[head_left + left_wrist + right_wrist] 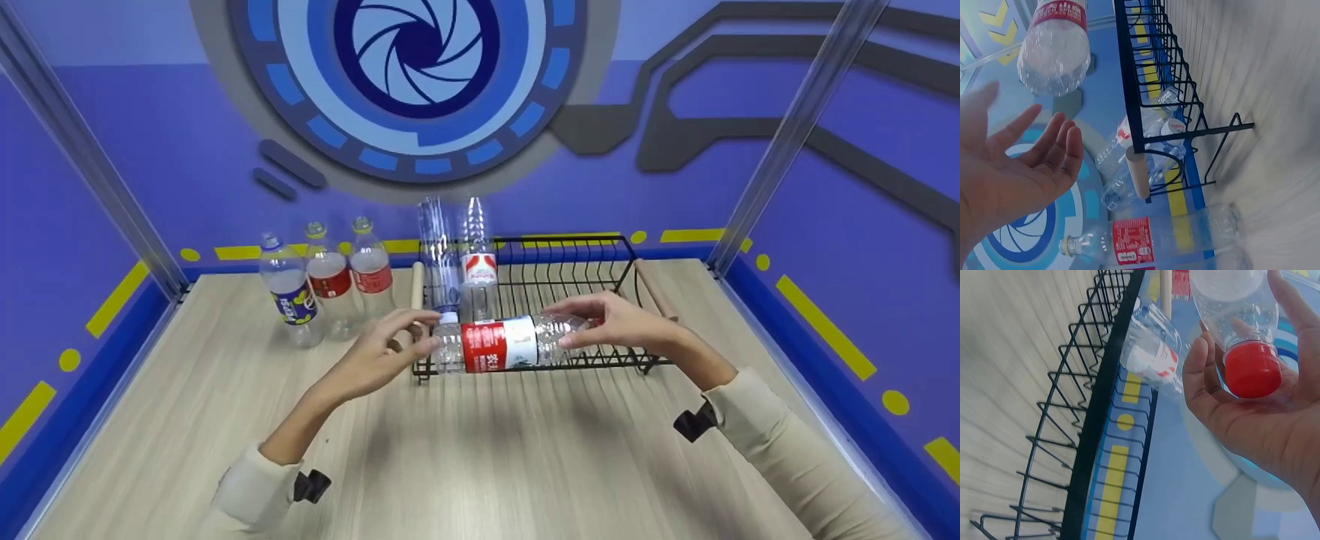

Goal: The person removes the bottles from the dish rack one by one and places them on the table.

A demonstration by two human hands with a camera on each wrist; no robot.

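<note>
A clear plastic water bottle [486, 346] with a red and white label lies sideways in the air over the front rim of the black wire rack [600, 364]. My right hand [619, 324] grips its neck end, fingers and thumb around the part by the red cap [1253, 370]. At the bottle's base is my left hand [375, 356]; the left wrist view shows its fingers [1072, 149] spread and a gap between them and the base. Two bottles are in the rack's left end, one clear [437, 247], the other with a red and white label [480, 270].
Left of the rack stand three empty bottles: one with a blue Pepsi label [295, 304] and two with red labels, one [330, 283] beside the other [373, 280]. Wooden handles [655, 289] flank the rack. Printed panels [150, 135] wall the wooden table [450, 465].
</note>
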